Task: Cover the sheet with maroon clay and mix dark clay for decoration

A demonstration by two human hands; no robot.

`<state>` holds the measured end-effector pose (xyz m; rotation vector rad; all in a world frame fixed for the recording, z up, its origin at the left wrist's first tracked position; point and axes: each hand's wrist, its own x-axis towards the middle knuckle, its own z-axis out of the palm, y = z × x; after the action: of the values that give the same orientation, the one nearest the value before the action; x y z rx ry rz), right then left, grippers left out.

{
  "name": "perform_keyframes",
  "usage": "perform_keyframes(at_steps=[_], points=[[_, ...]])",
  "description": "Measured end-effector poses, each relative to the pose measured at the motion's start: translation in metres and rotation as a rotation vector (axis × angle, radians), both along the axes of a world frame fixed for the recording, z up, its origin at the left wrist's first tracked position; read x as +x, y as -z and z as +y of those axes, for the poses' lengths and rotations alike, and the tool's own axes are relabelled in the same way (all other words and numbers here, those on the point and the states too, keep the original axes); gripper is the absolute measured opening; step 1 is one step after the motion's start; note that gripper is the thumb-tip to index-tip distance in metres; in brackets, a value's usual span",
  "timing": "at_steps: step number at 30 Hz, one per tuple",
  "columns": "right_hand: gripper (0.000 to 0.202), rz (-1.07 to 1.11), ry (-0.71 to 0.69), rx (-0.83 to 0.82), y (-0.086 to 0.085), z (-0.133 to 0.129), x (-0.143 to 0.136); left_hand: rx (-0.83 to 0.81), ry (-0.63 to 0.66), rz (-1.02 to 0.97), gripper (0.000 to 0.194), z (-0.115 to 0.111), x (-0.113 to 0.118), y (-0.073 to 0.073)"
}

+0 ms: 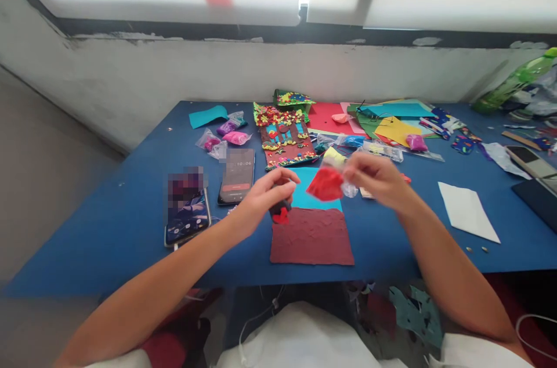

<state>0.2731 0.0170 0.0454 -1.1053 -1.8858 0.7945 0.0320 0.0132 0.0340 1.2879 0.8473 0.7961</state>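
Note:
My right hand (376,176) pinches the top of a small clear bag of red clay (327,184), held above the sheet and slightly blurred. My left hand (272,194) is curled around a small black object (278,208), its kind unclear, with a bit of red clay (282,216) at its lower end. Below both hands lies a sheet with a blue upper part (304,198) and a lower part covered in uneven maroon clay (312,237). Just behind it rests a decorated clay picture (287,139) with maroon, blue and yellow details.
Two phones, one (237,176) showing a timer and another (188,211), lie to the left. Behind are bags of pink and purple clay (237,137) and coloured paper (394,131). A white card (469,211) lies right; a green bottle (516,83) is at the far right.

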Motion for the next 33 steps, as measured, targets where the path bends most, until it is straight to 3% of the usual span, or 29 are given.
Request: perform_keyframes(at_steps=[3, 6, 8, 10, 13, 17, 20, 26, 33], points=[[0.054, 0.092, 0.366, 0.053, -0.003, 0.018, 0.032, -0.177, -0.073, -0.162, 0.030, 0.002, 0.000, -0.002], [0.054, -0.116, 0.730, -0.028, -0.001, 0.035, 0.062, -0.254, -0.096, -0.247, 0.038, 0.003, 0.002, 0.000], [0.055, -0.216, 0.864, -0.060, 0.001, 0.042, 0.074, -0.253, -0.104, -0.280, 0.040, 0.003, 0.004, 0.003], [0.054, -0.228, 0.913, -0.043, 0.002, 0.043, 0.074, -0.229, -0.099, -0.298, 0.039, 0.004, 0.005, 0.007], [0.053, -0.172, 0.797, 0.019, 0.003, 0.037, 0.047, -0.156, -0.093, -0.290, 0.042, 0.005, 0.006, 0.011], [0.066, -0.055, 0.308, -0.025, 0.012, 0.017, -0.010, -0.030, -0.018, -0.205, 0.050, 0.004, 0.007, 0.011], [0.060, 0.041, 0.031, -0.025, 0.019, 0.001, -0.034, 0.062, 0.012, -0.160, 0.052, 0.000, 0.008, 0.012], [0.058, -0.040, -0.027, 0.106, 0.023, -0.011, -0.037, -0.028, 0.115, -0.217, 0.047, -0.005, 0.011, 0.018], [0.048, -0.110, -0.088, 0.285, 0.026, -0.015, -0.042, -0.030, 0.018, -0.163, 0.033, -0.011, 0.009, 0.010]])
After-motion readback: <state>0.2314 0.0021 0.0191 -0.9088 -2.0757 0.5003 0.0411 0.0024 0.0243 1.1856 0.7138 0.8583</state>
